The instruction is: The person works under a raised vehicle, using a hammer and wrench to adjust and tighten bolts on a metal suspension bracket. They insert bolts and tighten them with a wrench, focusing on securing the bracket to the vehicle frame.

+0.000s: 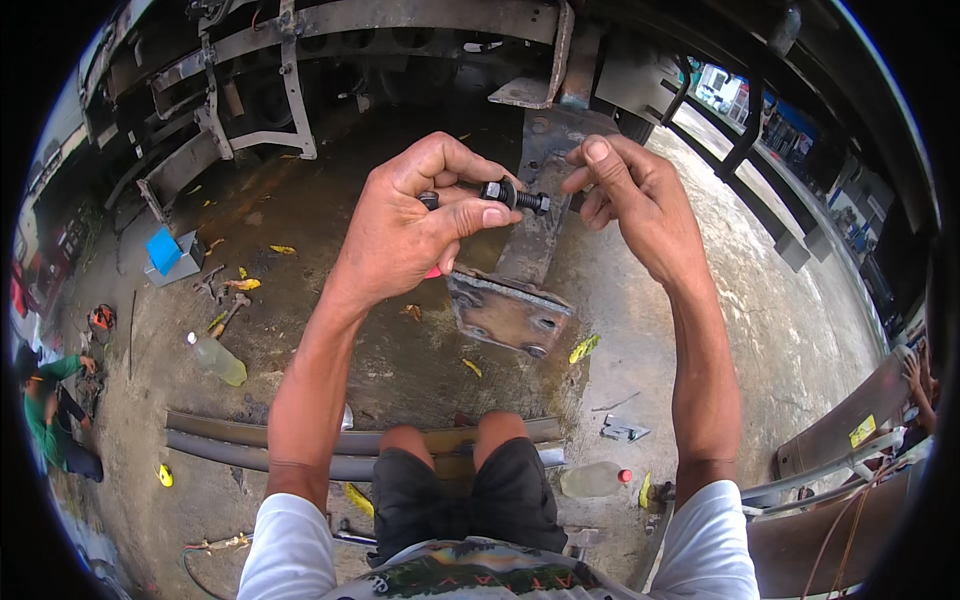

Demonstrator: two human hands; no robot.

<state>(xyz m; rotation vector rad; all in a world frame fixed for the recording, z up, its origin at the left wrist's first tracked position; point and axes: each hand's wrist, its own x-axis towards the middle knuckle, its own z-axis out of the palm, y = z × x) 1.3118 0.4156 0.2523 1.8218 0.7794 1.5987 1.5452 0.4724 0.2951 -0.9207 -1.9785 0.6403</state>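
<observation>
My left hand (405, 215) grips a dark bolt (528, 201) between thumb and fingers, held level in front of me. A thick nut (496, 191) and a washer sit partway along it, and a lighter nut (543, 204) shows at its right end. Just beyond that end is my right hand (645, 205), apart from the bolt. Its thumb presses toward the curled fingers; whether anything small lies between them is hidden. Below the hands stands a rusty steel bracket, its square flange (508, 318) pierced by holes and joined to an upright plate (535, 235).
A steel vehicle frame (420, 25) spans overhead. Metal rails (230, 440) lie by my knees. Bottles (217, 360), a hammer (232, 313) and a blue-topped metal piece (162, 250) are on the wet concrete. A person in green (60, 410) crouches far left; another's hand shows far right.
</observation>
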